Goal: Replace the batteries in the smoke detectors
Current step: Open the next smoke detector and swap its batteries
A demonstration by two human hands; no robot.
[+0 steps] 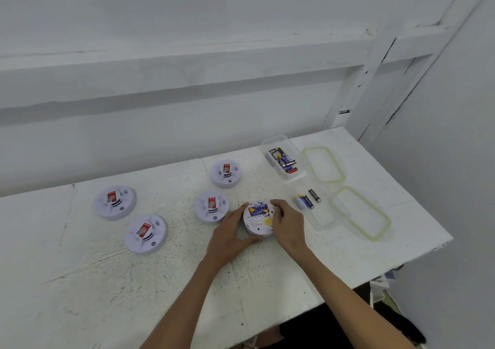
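Item: held detector [258,220], round, white, underside up, resting on the table [187,281] between both hands. Left hand [230,235]: fingers [239,213] curled round the left rim, thumb on the near edge, grasping. Right hand [288,224]: fingers [277,204] wrapped over the far-right rim, grasping. Neither hand is released. A blue-and-yellow band crosses the far half of the underside, running left to right between the two sets of fingers. It may be the cells in their bay, but it is too small to tell. Loose batteries [308,200]: two, just right of the right fingers and apart from them, long axes pointing away from the person; the right hand is the nearer. Battery tub [267,145]: clear, holding more cells, beyond and right of the right fingers. Four other detectors [211,206]: face up, left of and beyond the left fingers, untouched. Judgement: the underside is being opened or closed.
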